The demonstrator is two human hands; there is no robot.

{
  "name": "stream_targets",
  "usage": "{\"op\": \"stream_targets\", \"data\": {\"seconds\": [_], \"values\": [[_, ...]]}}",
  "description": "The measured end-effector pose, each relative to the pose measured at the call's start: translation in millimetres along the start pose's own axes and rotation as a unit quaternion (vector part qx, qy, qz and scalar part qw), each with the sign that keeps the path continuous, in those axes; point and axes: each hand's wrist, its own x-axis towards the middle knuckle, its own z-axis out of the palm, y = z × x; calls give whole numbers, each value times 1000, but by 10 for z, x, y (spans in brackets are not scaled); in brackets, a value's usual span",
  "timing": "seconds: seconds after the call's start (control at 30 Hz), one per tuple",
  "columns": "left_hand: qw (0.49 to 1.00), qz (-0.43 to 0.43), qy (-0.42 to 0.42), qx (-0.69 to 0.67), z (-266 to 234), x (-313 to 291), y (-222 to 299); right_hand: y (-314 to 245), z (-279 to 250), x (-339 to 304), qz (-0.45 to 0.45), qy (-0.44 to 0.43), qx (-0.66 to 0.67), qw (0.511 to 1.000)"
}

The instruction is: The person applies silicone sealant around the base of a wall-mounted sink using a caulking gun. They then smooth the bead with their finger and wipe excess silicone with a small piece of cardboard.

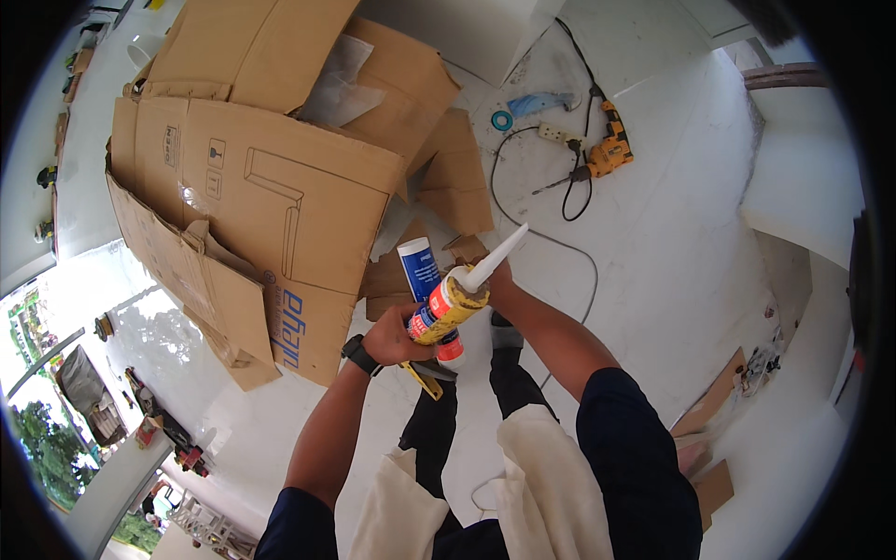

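Observation:
My left hand [396, 338], with a dark watch at its wrist, is wrapped round a yellow caulking gun [431, 385] loaded with a red, yellow and blue sealant cartridge [446, 310]. A long white nozzle [497, 256] points from the cartridge up and to the right. Just behind the nozzle is my right hand [498, 280], its fingers mostly hidden, so its grip cannot be made out. A second sealant cartridge [419, 265], white and blue with a red band at its lower end, shows behind the gun. Whether a hand holds it is hidden.
A large opened cardboard box [252, 205] covers the floor at the left, with loose cardboard pieces [457, 182] beside it. To the right lie a yellow power drill [611, 145], a power strip [560, 136], a blue tape roll [502, 120] and a black cord [590, 280] running toward my feet.

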Motion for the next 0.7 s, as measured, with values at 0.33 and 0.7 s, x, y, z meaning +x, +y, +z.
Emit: {"op": "stream_targets", "data": {"seconds": [0.33, 0.7], "values": [[992, 23, 52, -113, 9, 729, -870, -661, -130, 52, 1, -125, -309, 943], [990, 29, 87, -106, -90, 1046, -1438, 277, 60, -18, -57, 23, 28, 998]]}}
